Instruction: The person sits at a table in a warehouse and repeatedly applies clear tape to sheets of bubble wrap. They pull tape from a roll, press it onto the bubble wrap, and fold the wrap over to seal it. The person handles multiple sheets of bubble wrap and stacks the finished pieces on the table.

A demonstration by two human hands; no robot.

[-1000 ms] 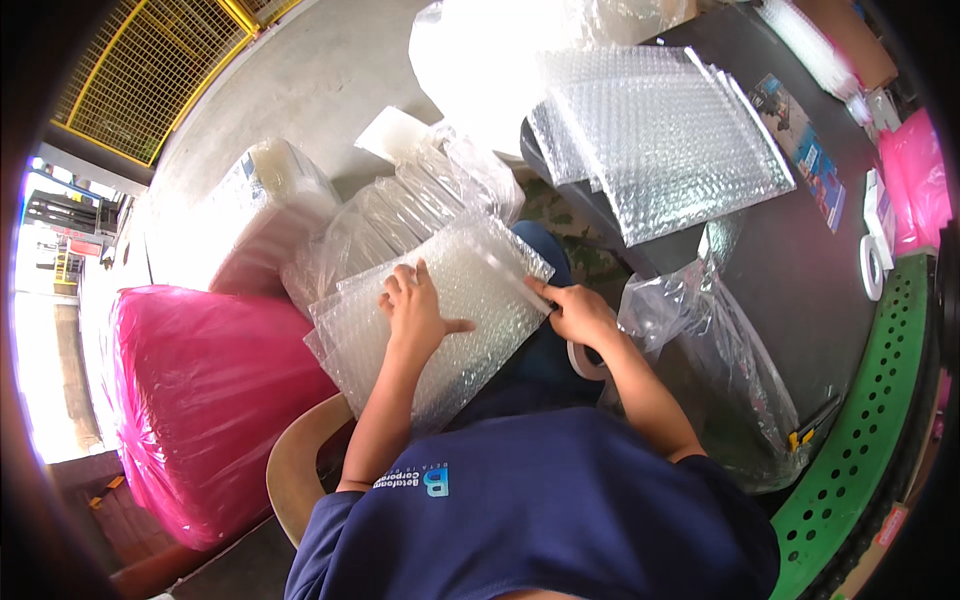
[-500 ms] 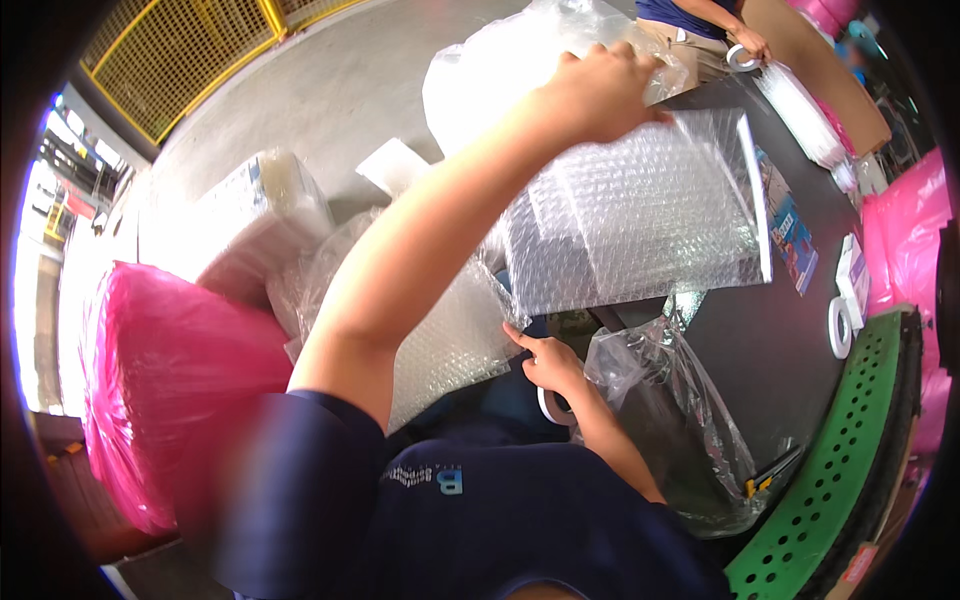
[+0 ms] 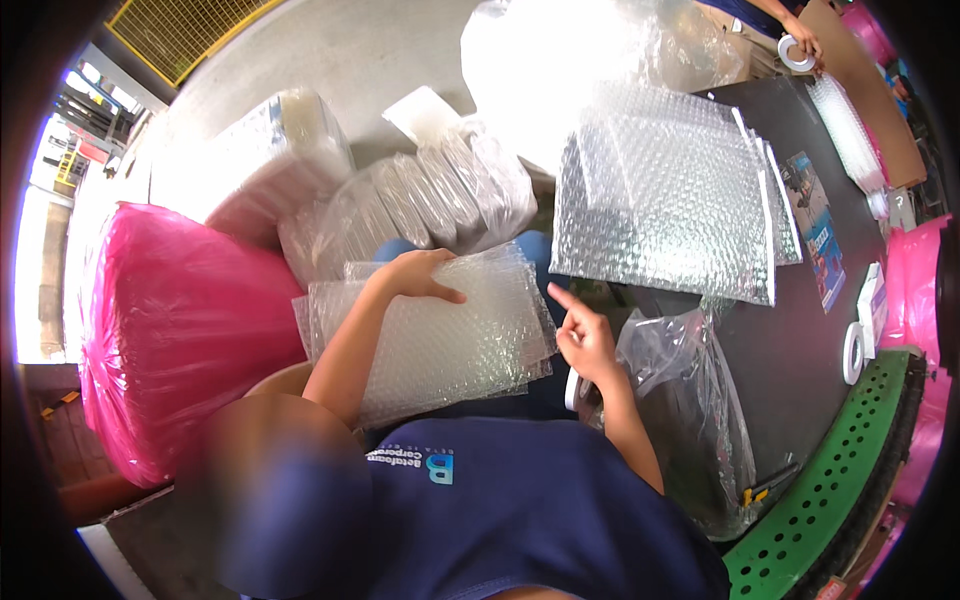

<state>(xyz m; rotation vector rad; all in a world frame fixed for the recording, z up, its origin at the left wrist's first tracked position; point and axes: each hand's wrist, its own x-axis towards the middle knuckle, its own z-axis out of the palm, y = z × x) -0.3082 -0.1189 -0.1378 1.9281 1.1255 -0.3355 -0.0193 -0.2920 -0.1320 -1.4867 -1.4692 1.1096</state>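
My left hand (image 3: 418,277) lies on a loose stack of clear bubble-wrap pouches (image 3: 450,340) across my lap, thumb and fingers apart. To its right, my right hand (image 3: 585,338) is raised with the index finger stretched out and the other fingers curled; I see nothing held in it. A white tape roll (image 3: 574,390) shows just below that hand, partly hidden. Beyond both hands, another pile of bubble-wrap pouches (image 3: 665,200) rests on the dark table (image 3: 770,370), and neither hand touches it.
Wrapped bundles (image 3: 430,200) and a pink plastic-wrapped bundle (image 3: 190,340) stand left. On the table are a crumpled clear bag (image 3: 690,400), a yellow-and-black cutter (image 3: 765,487), another tape roll (image 3: 853,353) and a printed sheet (image 3: 818,235). A co-worker's hand (image 3: 803,40) holds tape at far right.
My left hand has come back from the far pile to the stack on my lap. A bubble-wrap pouch now lies flat on the far pile. My right hand has risen slightly, its index finger still extended.
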